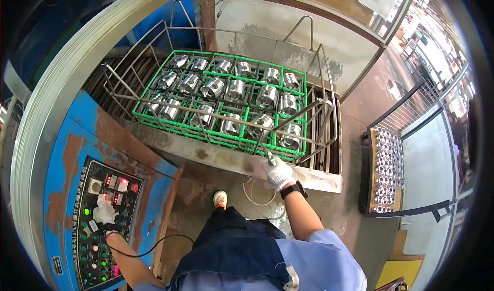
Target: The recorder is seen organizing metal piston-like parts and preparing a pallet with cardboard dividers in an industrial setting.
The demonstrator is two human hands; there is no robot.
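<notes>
My left hand [105, 212], in a white glove, rests on the black control panel [98, 239] of a blue, rusty machine, fingers pressed among its lit red and green buttons. My right hand [278, 172], also gloved, with a black wrist watch, is closed on a thin metal hook [268, 156] that reaches the front edge of a green wire basket [224, 139]. The basket holds several shiny metal pistons [235, 90] in rows. It sits inside a steel wire frame [324, 103] in the machine's open chamber.
A large curved metal lid rim [62, 85] arcs around the left side. At the right stands a dark cart [388, 167] stacked with more metal parts. A black cable [159, 239] runs from the panel. My foot [219, 198] is on the stained concrete floor. A yellow floor patch [401, 273] lies at lower right.
</notes>
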